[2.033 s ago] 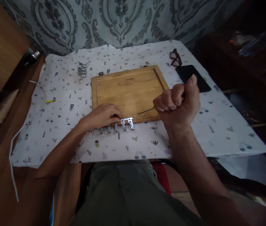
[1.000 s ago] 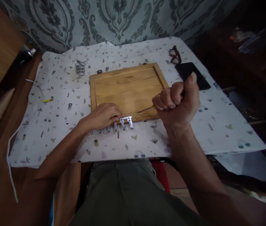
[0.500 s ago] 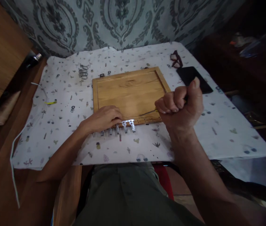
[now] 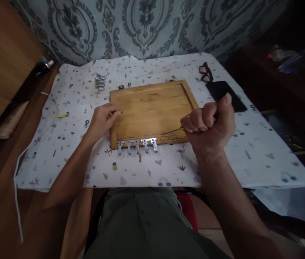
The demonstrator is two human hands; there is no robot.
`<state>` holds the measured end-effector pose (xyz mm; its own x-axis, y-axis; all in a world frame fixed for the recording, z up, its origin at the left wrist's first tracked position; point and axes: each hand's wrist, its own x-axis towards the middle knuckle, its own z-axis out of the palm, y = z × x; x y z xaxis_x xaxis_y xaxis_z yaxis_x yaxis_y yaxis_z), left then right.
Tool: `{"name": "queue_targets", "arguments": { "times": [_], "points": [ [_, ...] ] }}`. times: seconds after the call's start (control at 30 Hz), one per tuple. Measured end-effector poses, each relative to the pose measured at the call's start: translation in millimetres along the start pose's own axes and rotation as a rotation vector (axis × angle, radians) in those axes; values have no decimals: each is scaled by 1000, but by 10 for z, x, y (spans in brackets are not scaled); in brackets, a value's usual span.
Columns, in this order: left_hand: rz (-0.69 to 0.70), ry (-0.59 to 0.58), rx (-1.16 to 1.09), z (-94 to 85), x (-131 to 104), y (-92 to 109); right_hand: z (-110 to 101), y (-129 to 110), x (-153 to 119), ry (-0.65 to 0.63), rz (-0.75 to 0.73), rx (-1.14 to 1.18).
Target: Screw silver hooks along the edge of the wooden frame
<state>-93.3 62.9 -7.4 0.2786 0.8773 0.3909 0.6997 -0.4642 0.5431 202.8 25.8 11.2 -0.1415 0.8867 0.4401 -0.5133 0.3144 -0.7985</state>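
Note:
A framed wooden panel [image 4: 152, 109] lies flat on the patterned cloth. Several metal clips on a strip [image 4: 137, 144] line its near edge, their ends sticking out over the cloth. My left hand [image 4: 103, 118] rests at the panel's left edge, thumb and fingers apart, holding nothing. My right hand [image 4: 210, 124] is closed around a screwdriver, over the panel's near right corner. The screwdriver's thin shaft [image 4: 172, 131] points left, its tip close to the near edge beside the rightmost clip. Its handle is mostly hidden in my fist.
Behind the panel's left corner lie metal coils [image 4: 99, 83]. Red-framed glasses [image 4: 205, 73] and a black flat object [image 4: 226, 95] are at the back right. A white cord [image 4: 16, 187] with a yellow piece [image 4: 62, 116] runs along the left side.
My left hand has left the clips at the near edge and moved up and left to the panel's left side. My right hand still holds the screwdriver in nearly the same place.

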Motion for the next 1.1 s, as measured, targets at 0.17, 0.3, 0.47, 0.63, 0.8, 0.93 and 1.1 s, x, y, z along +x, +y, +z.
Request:
{"name": "queue_targets", "arguments": {
  "times": [0.17,0.3,0.47,0.63,0.8,0.93,1.1],
  "points": [
    [-106,155,87,-22,45,-342,-7,48,-19,98,-19,30],
    [-150,238,157,-40,18,-586,-45,52,-17,144,15,57],
    [-196,318,207,-45,-13,-795,-57,24,10,126,23,56],
    [-180,282,145,-127,-29,-672,-73,28,32,154,10,70],
    [-41,-33,-23,-284,-424,-177,-41,-7,37,193,-5,61],
    [95,-268,-117,-304,-889,62,-13,-35,31,172,-17,52],
    [57,-311,-30,-191,-1153,88,-5,-49,33,187,-2,38]
  ]
}}
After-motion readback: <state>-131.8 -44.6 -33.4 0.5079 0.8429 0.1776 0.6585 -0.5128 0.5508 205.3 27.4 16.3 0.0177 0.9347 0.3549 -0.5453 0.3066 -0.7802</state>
